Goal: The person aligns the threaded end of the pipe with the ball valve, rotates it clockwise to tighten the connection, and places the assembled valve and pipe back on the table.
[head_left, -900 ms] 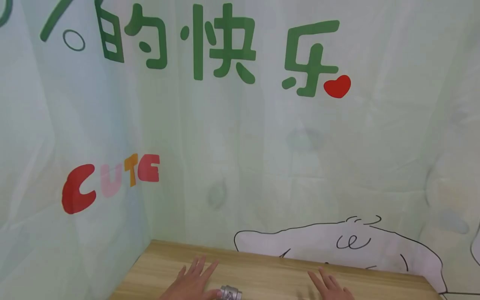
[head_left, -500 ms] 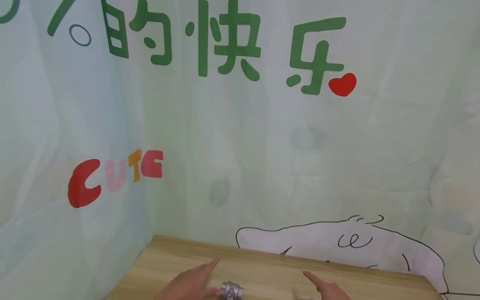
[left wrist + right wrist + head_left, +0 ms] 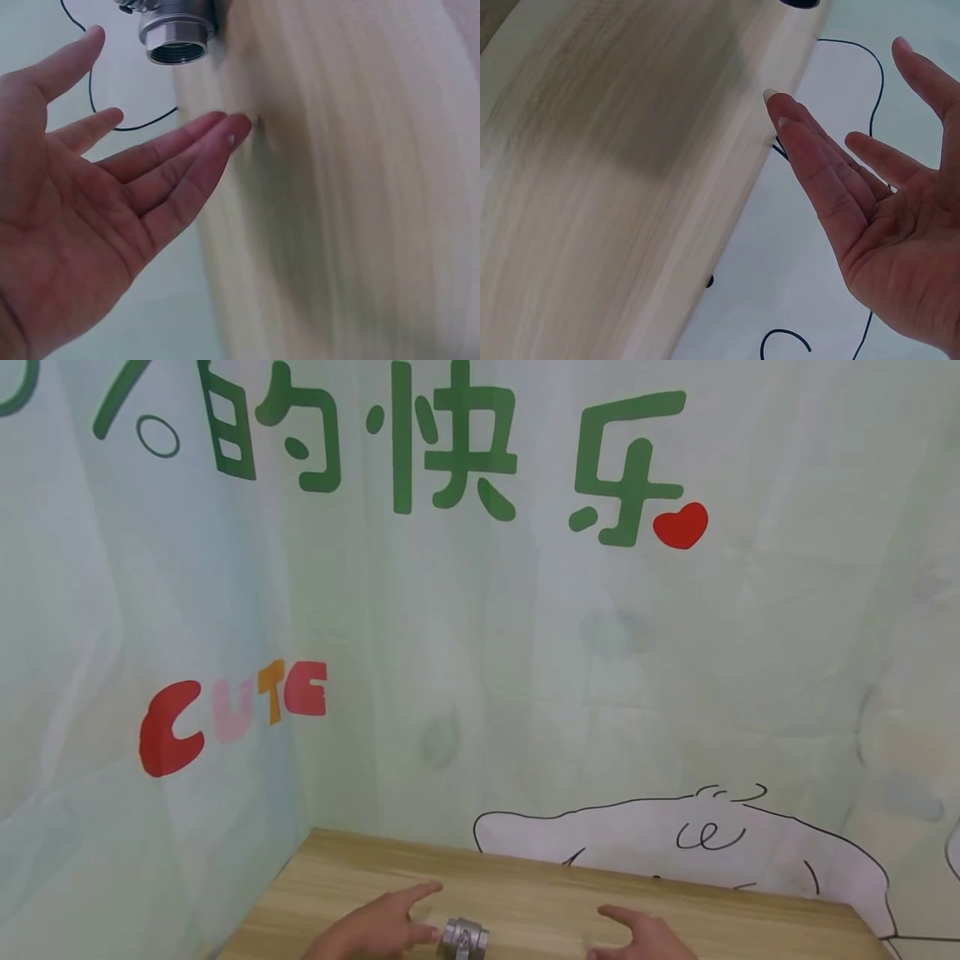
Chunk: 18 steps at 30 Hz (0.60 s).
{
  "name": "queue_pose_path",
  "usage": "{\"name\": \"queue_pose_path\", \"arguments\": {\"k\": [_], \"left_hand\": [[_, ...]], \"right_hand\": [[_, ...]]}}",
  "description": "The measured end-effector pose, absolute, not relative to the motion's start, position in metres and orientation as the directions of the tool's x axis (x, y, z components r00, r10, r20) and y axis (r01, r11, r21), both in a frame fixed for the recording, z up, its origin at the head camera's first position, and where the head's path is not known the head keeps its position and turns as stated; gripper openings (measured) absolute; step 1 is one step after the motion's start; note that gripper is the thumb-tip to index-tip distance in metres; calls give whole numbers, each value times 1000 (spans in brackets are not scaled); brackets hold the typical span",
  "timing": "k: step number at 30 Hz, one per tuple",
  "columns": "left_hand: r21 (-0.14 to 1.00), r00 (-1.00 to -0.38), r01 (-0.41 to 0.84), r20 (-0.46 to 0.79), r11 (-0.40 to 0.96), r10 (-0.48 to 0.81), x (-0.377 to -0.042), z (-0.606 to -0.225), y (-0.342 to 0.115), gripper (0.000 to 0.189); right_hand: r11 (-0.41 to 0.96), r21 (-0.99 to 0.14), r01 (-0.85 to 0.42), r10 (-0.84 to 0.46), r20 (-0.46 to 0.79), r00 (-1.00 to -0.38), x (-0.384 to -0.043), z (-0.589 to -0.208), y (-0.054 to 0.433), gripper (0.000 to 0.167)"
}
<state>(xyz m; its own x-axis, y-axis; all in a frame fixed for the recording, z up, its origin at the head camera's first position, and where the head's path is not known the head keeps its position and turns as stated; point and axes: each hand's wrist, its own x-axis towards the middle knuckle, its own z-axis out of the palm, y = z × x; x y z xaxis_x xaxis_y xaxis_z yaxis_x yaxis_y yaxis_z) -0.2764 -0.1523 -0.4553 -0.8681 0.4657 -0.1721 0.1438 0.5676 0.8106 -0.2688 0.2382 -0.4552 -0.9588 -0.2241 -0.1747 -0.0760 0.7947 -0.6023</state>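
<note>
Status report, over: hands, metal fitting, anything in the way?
Left hand, right hand: empty. Metal fitting: on table, between hands, nearer left. No obstruction visible.

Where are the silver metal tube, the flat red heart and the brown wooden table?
Silver metal tube (image 3: 463,939): head view, middle of its visible body.
Flat red heart (image 3: 681,527): head view, its centre.
Brown wooden table (image 3: 543,902): head view, bare tabletop.

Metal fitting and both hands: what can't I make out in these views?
Fitting: lower end cut off by the head view's bottom edge; front detail too small there.
Left hand: base cut off by the left wrist view's left edge.
Right hand: lower part cut off by the head view's bottom edge.
Dark thing: mostly cut off by the right wrist view's top edge; unidentifiable.
</note>
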Motion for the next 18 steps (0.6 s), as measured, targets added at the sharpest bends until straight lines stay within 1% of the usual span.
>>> {"name": "queue_pose_path", "arguments": {"k": [3,7,11,16,18], "left_hand": [[869,-854,86,-188,487,485,-278,-460,-154,64],[907,-839,33,-203,420,505,-281,-467,-153,61],[928,-820,-13,-223,372,528,-285,-472,-151,58],[939,-781,-150,-305,311,545,-289,-476,-152,61],[943,-761,-192,-317,271,566,-290,-478,-151,61]], "right_hand": [[788,-609,-90,-244,-174,-954,-270,-461,235,63],[765,-640,-69,-267,-218,-939,-271,-472,233,62],[724,-689,-47,-299,-251,-921,-272,-482,229,59],[697,-714,-67,-343,-251,-905,-275,-489,223,54],[692,-718,-75,-362,-256,-896,-276,-490,222,55]]}}
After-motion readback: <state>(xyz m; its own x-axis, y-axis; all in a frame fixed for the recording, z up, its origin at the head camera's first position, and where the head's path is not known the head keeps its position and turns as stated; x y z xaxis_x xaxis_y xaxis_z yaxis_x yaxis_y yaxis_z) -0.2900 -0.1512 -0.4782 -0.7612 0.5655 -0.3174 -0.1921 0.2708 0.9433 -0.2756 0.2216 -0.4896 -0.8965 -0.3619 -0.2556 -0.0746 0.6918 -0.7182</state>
